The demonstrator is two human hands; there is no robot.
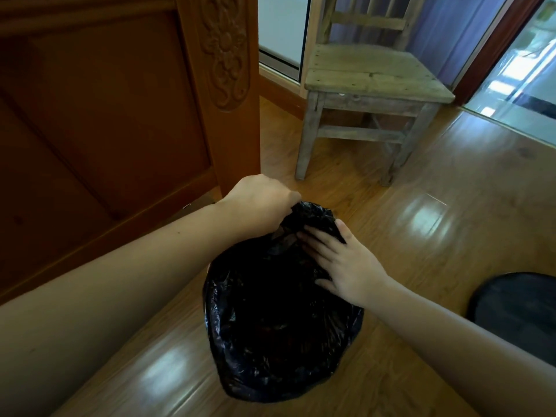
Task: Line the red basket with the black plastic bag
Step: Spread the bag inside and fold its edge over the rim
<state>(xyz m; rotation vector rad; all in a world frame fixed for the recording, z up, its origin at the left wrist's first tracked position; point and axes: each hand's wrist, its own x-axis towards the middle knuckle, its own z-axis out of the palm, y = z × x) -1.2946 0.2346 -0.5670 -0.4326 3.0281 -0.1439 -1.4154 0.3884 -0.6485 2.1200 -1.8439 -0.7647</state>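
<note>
Two bare forearms reach in from the near edge, from seven o'clock and four o'clock, and meet over the black plastic bag (270, 326). The bag sits on the wooden floor (421, 206) at centre frame, low, as a rounded, crinkled, glossy mound that is wider toward six o'clock. At its twelve o'clock end the plastic is gathered into a raised bunch.

The left hand (258, 203) grips that bunch from ten o'clock, knuckles up. Its fingers are curled under and mostly hidden by the back of the hand.

The right hand (346, 266) rests on the bag at two o'clock, palm down. Its fingers (319, 242) are straight and slightly spread, pointing toward the bunch, and the thumb lies against the gathered plastic on the far side. They hold nothing.

The red basket is out of sight — the plastic covers everything beneath it.

Around the bag:
- A carved wooden panel (105, 115) fills the frame from nine to eleven o'clock.
- A worn wooden chair (376, 76) stands at one o'clock, well apart from the bag.
- A dark round object (517, 302) lies at the three o'clock edge — too dim to identify.
</note>
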